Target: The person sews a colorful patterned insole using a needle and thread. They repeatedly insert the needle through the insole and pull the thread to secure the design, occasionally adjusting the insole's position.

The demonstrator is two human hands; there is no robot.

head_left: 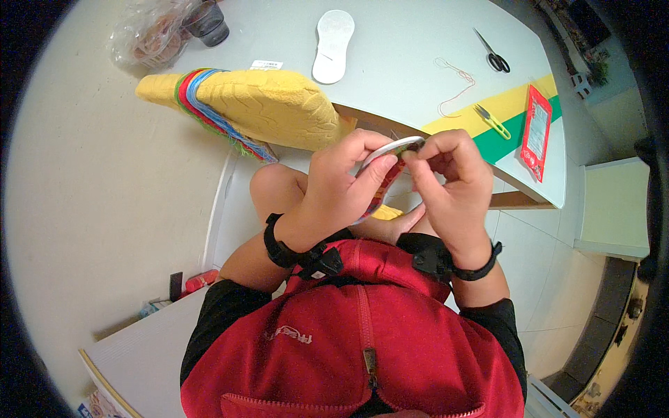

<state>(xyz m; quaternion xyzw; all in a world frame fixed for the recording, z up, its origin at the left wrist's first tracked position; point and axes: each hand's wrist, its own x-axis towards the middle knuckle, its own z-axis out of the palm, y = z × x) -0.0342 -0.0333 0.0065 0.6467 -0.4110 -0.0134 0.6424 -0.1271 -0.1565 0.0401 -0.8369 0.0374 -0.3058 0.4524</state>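
Observation:
My left hand [339, 188] grips an insole [388, 184] with a white rim and a multicoloured stitched face of red, green and blue, tilted up above my lap. At the insole's upper end, the thumb and forefinger of my right hand [457, 175] pinch close together on its edge. Whether a needle is between those fingertips cannot be seen. A plain white insole [333, 49] lies flat on the table [397, 57] beyond, with a thin dark line on its lower half. To its right is a loose, pale reddish thread [465, 78].
Black-handled scissors [494, 56], yellow thread snips [494, 123] and a red packet [537, 133] lie on the table's right side. Blue, red and green thread skeins [206, 107] drape over a yellow cloth-covered form [277, 107] at left. Behind it are a dark cup [209, 25] and plastic bag [151, 39].

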